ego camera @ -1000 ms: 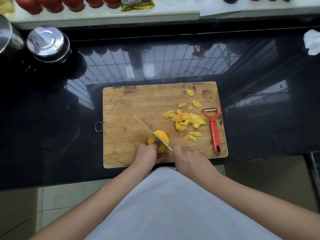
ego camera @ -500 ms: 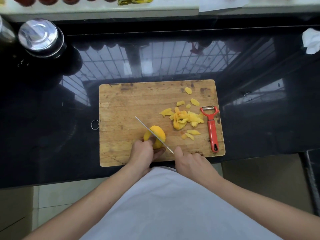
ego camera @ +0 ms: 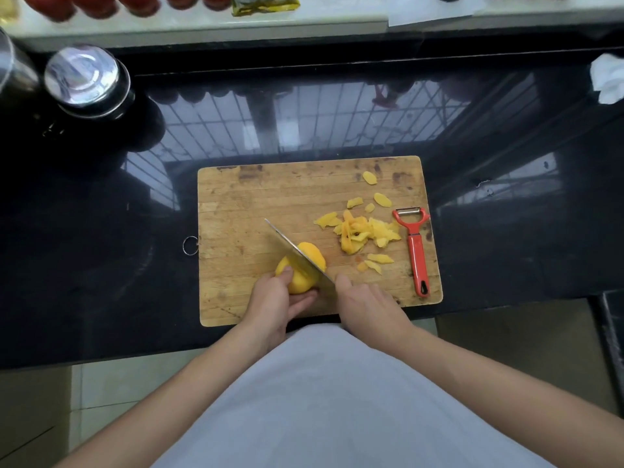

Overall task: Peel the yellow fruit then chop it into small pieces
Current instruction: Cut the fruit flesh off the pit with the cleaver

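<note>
A peeled yellow fruit sits near the front of the wooden cutting board. My left hand grips it from the near side, thumb on its left flank. My right hand holds the handle of a knife, the handle hidden under the hand. The blade lies diagonally across the fruit's top, its tip pointing to the far left. A slice of the fruit shows beyond the blade.
Yellow peel strips lie heaped on the board's right half. A red peeler lies along the board's right edge. Two steel-lidded jars stand at the far left of the black counter; a white cloth sits far right.
The blade has tilted so its flat side shows more, and it sits deeper across the fruit. Both hands stay in place at the front of the board.
</note>
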### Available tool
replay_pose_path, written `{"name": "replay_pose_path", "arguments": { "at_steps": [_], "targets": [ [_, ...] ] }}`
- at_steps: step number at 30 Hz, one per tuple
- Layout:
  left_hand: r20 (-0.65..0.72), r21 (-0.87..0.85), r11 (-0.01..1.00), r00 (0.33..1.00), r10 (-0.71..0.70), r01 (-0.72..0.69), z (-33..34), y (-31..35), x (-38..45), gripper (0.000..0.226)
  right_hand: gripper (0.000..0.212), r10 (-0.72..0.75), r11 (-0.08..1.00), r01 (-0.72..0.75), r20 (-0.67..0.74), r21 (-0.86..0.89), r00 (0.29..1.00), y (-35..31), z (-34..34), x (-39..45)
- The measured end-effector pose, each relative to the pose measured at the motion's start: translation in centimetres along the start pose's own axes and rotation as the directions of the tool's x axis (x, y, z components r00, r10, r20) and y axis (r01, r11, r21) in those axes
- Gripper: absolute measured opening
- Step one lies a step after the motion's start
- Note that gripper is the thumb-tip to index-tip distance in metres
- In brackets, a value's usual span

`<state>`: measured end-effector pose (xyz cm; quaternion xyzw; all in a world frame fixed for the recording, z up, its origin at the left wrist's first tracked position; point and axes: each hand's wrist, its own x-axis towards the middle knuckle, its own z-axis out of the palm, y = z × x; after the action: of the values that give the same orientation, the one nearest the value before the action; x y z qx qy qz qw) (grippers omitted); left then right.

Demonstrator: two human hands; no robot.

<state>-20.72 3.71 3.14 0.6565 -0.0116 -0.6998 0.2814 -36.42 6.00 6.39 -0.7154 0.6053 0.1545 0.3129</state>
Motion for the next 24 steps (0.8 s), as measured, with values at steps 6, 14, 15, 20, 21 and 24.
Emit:
{"name": "replay_pose_path", "arguments": {
  "at_steps": [6,14,15,20,21,24],
  "targets": [
    [-0.01,0.213,0.975,0.997,0.074,-0.07,-2.4,0.3,-0.2,0.025,0.012,0.056,0.996,-0.053,-0.039,0.076,0.998,1.0,-0.1,0.6],
    [0.255,0.885,0.191,0.783,0.567,-0.426,-7.1,0.8,0.6,0.043,0.013,0.059,0.997,-0.055,-0.071,0.06,0.996,1.1,0.1,0.6],
    [0.401,0.87,-0.017,0.685,0.608,-0.493,-7.4,0.9,0.4,0.047,0.014,0.061,0.997,-0.056,-0.078,0.058,0.995,1.1,0.1,0.6],
    [0.843,0.525,-0.698,0.411,0.347,-0.487,-7.9,0.7,2.5,0.061,0.013,0.054,0.997,-0.05,-0.091,0.053,0.994,1.1,0.2,0.5],
    [0.845,0.522,-0.702,0.405,0.349,-0.485,-7.6,0.6,2.9,0.06,0.012,0.047,0.998,-0.042,-0.099,0.05,0.994,1.1,0.2,0.6],
    [0.831,0.556,-0.649,0.34,0.44,-0.52,-7.0,0.9,3.8,0.051,0.01,0.033,0.999,-0.029,-0.114,0.035,0.993,1.1,0.3,0.7]
  ]
}}
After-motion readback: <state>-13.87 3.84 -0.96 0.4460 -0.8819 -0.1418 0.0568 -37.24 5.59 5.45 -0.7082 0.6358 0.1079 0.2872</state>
